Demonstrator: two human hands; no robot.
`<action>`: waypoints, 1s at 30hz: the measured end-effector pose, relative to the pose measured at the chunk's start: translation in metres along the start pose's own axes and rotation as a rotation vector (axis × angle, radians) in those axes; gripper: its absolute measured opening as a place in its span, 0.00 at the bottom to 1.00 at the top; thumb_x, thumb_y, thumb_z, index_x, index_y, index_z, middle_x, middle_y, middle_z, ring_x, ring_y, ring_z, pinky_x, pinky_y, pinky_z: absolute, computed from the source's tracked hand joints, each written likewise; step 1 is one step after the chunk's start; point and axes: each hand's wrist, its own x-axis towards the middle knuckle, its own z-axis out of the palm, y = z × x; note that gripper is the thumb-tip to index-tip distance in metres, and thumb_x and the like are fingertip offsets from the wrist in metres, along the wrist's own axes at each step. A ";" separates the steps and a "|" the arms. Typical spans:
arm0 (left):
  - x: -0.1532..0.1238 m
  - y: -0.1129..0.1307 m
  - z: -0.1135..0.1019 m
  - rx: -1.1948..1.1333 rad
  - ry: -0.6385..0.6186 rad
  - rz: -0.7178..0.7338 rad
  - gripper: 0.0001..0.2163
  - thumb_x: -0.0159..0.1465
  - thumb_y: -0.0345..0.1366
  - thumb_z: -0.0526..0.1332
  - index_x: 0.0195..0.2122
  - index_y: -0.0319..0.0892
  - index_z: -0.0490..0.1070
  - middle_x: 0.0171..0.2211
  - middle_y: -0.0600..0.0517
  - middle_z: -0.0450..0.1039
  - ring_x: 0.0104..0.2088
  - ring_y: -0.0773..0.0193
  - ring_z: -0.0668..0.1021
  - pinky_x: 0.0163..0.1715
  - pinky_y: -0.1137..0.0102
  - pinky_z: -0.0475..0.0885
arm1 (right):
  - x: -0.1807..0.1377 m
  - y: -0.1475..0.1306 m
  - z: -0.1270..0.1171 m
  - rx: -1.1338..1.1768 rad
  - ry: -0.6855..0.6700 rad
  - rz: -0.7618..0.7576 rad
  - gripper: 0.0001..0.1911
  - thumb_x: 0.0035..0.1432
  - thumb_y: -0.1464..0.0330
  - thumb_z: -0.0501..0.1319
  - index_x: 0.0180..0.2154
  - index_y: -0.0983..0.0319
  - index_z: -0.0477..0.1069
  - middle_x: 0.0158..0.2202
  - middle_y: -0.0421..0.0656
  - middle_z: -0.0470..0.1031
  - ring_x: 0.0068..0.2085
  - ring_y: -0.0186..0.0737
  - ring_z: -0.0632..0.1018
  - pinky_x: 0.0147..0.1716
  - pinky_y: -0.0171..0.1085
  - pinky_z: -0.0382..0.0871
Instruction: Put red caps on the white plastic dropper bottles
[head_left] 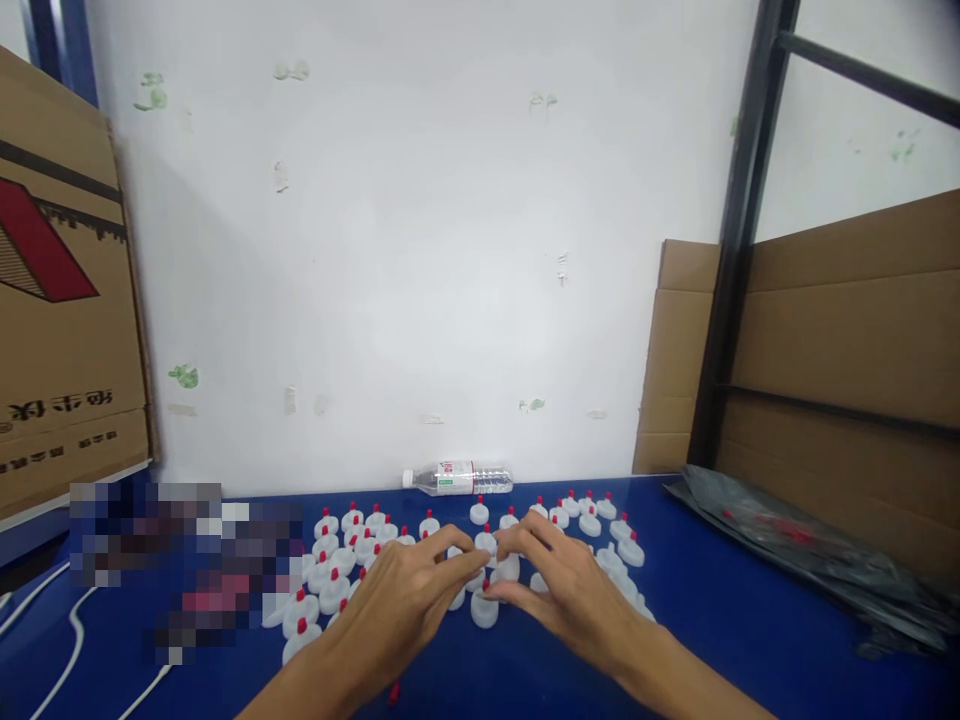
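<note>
Fingertips of my left hand (424, 590) come together just left of a white cap (506, 569); whatever lies between them is too small to make out. Around that white cap curl the thumb and fingers of my right hand (559, 575), and the cap looks tilted. Directly below the fingertips, a round white cap with a red tip (484, 608) stands upright on the blue table (480, 685). Many similar red-tipped caps (335, 592) spread out to the left, partly behind my left forearm. White caps without visible red tips (611, 562) lie beside my right hand, partly hidden by it.
A clear plastic bottle (457, 478) lies on its side against the wall. Grey plastic bags (802, 550) cover the right edge. A printed cardboard box (67, 280) stands left, above blurred items and white cables (75, 630). A small red piece (394, 692) lies near the front.
</note>
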 end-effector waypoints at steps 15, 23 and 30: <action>-0.002 0.017 0.016 -0.222 -0.080 -0.243 0.14 0.74 0.32 0.45 0.36 0.43 0.69 0.33 0.52 0.72 0.32 0.63 0.74 0.32 0.70 0.64 | -0.004 0.002 0.006 0.045 0.221 -0.220 0.14 0.69 0.65 0.61 0.31 0.60 0.62 0.39 0.48 0.72 0.47 0.43 0.78 0.37 0.34 0.76; 0.003 0.031 0.013 -0.388 -0.106 -0.406 0.16 0.74 0.36 0.47 0.29 0.43 0.65 0.28 0.54 0.70 0.29 0.65 0.70 0.32 0.71 0.62 | -0.003 0.000 0.002 0.044 0.215 -0.269 0.14 0.69 0.66 0.61 0.30 0.62 0.65 0.39 0.48 0.71 0.45 0.41 0.78 0.41 0.36 0.79; 0.010 0.020 -0.009 -0.308 -0.236 -0.432 0.12 0.73 0.41 0.53 0.40 0.47 0.75 0.33 0.56 0.77 0.32 0.66 0.74 0.35 0.71 0.63 | 0.001 0.009 -0.007 -0.097 0.109 -0.235 0.12 0.71 0.73 0.55 0.53 0.61 0.71 0.49 0.51 0.72 0.53 0.45 0.76 0.52 0.43 0.76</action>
